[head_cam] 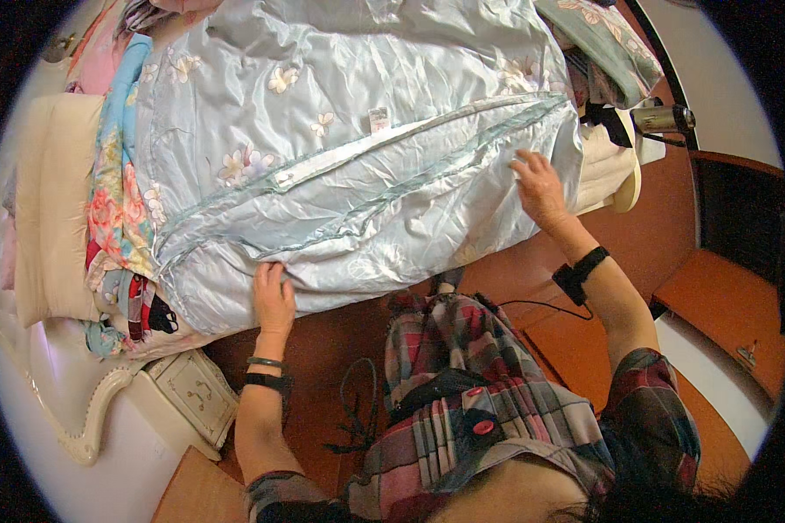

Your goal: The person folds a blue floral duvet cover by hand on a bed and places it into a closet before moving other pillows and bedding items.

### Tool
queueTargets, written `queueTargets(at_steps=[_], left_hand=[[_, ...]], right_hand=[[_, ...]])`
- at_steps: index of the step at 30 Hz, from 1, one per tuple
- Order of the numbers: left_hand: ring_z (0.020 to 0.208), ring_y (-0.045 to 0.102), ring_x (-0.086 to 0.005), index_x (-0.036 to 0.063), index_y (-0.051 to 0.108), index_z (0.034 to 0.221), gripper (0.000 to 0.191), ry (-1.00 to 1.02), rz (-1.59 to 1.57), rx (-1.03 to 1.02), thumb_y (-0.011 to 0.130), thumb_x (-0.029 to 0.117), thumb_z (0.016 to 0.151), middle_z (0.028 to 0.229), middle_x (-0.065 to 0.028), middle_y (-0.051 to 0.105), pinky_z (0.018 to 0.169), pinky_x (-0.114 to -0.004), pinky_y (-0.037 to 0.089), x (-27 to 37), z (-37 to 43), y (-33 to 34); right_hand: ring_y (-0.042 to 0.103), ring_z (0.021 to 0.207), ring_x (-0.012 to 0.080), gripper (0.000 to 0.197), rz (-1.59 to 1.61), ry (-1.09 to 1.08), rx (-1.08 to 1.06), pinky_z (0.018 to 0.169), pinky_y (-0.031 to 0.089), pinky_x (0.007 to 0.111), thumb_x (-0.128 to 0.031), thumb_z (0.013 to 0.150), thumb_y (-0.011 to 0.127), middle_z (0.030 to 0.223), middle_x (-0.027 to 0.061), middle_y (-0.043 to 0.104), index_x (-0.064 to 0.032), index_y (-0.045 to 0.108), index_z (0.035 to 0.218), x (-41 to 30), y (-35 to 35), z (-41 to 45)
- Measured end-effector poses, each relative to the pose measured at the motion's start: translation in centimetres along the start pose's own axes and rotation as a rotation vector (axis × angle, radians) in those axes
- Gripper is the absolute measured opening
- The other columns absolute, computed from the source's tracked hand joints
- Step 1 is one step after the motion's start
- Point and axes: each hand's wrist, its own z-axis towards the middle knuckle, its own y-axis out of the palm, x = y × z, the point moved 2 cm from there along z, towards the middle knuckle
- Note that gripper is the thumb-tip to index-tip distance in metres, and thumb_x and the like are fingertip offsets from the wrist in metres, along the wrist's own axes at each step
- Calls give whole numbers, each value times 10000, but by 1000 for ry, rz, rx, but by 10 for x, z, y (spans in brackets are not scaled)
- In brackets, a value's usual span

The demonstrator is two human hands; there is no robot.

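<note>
A shiny pale-blue satin cover (399, 59) with white printed flowers lies spread over the bed, its inner side showing. A long opening with frayed seam edges runs diagonally across it, and a small white tag (379, 120) with writing stands at the upper edge. My left hand (275, 297) rests on the near edge of the cover, left of the middle, fingers on the cloth. Towards the right end, my right hand (538, 186) is over the fabric with its fingers apart; whether it touches the cloth is unclear.
At the left are a cream pillow (59, 209), a floral cloth (114, 196) and several crumpled fabrics. A cream bedside cabinet (196, 392) stands below them. A green patterned pillow (605, 52) and a metallic cylindrical object (664, 119) are at the right. A dark cable (549, 304) hangs by my right wrist.
</note>
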Motion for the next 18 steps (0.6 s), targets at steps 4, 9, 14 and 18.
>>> queueTargets(at_steps=[4, 9, 14, 18], left_hand=[[1100, 425, -338, 22, 514, 1074, 339, 4, -15, 70, 590, 110, 755, 1159, -174, 456, 931, -434, 337, 38, 27, 0], [1075, 452, -304, 40, 535, 1056, 345, 254, 29, -16, 616, 176, 749, 1092, -147, 512, 951, -462, 299, 61, 71, -10], [879, 524, -274, 61, 573, 954, 258, 307, 12, -253, 607, 221, 755, 878, -97, 579, 859, -441, 353, 34, 79, 9], [772, 527, -329, 24, 579, 877, 172, 233, -9, -41, 569, 165, 779, 813, -148, 573, 706, -410, 398, 28, 118, 3]], right_hand=[[512, 1001, 335, 431, 214, -59, -165, 798, 456, 399, 19, 702, 506, 1209, 126, 466, -107, 504, 1114, -46, 21, 24], [574, 858, 340, 548, 265, 13, -396, 723, 466, 435, -22, 683, 563, 1205, 106, 465, -145, 439, 1203, -37, 49, 57], [580, 824, 331, 272, 147, -55, -447, 674, 466, 427, -112, 730, 549, 986, 120, 538, -128, 550, 1001, -22, 54, 72], [568, 834, 330, 148, 178, 15, -250, 684, 454, 442, -180, 744, 541, 900, 107, 563, -105, 579, 866, 0, 39, 98]])
